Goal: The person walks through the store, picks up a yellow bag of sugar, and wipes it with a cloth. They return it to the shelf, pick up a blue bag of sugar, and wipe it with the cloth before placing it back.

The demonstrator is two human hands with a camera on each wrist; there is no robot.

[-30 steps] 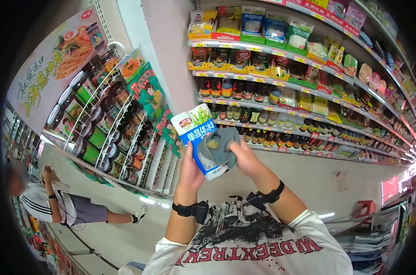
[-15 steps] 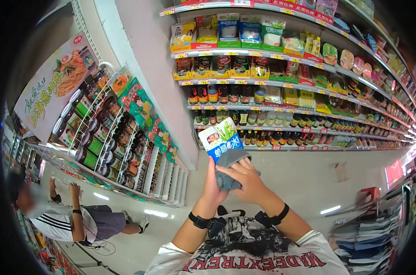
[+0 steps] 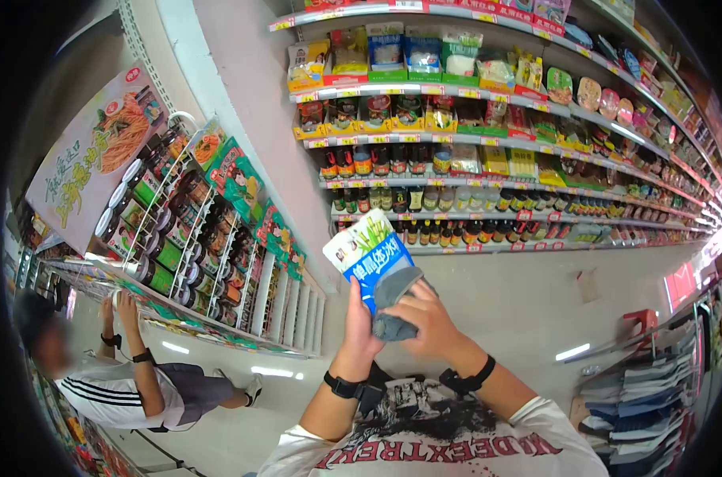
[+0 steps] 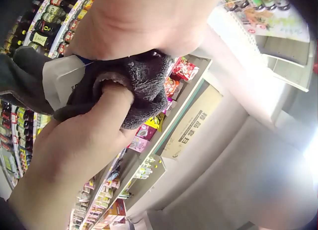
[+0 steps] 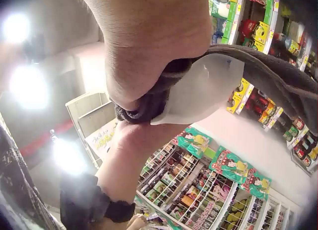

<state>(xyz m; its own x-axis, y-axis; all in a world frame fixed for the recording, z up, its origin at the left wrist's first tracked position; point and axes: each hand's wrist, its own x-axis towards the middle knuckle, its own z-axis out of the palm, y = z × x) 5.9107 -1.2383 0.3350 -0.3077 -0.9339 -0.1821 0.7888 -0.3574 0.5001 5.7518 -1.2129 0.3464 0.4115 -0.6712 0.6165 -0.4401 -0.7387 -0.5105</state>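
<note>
A white and blue bag of rock sugar (image 3: 359,248), with green stalks printed at its top, is tilted in front of the body. My left hand (image 3: 362,322) grips its lower left edge. A grey cloth (image 3: 399,285) lies over the bag's lower right part, and my right hand (image 3: 431,324) holds it there with fingers spread across the front. In the left wrist view the right thumb presses into the bunched fuzzy cloth (image 4: 144,81). The right wrist view shows the bag's pale translucent back (image 5: 203,88) with cloth folded at both sides. The bag's bottom is hidden.
Shelves (image 3: 472,139) of bagged goods, sauces and bottles line the wall ahead. To the left stands a wire rack (image 3: 182,215) of jars beside a pillar (image 3: 254,103). Another person (image 3: 110,389) is at the lower left. Folded clothes (image 3: 643,405) and a red stool (image 3: 639,327) are at right.
My right hand has shifted from the bag's right edge to its front, bringing the cloth across the lower part. The bag has moved slightly right and down. The person at left has raised both hands.
</note>
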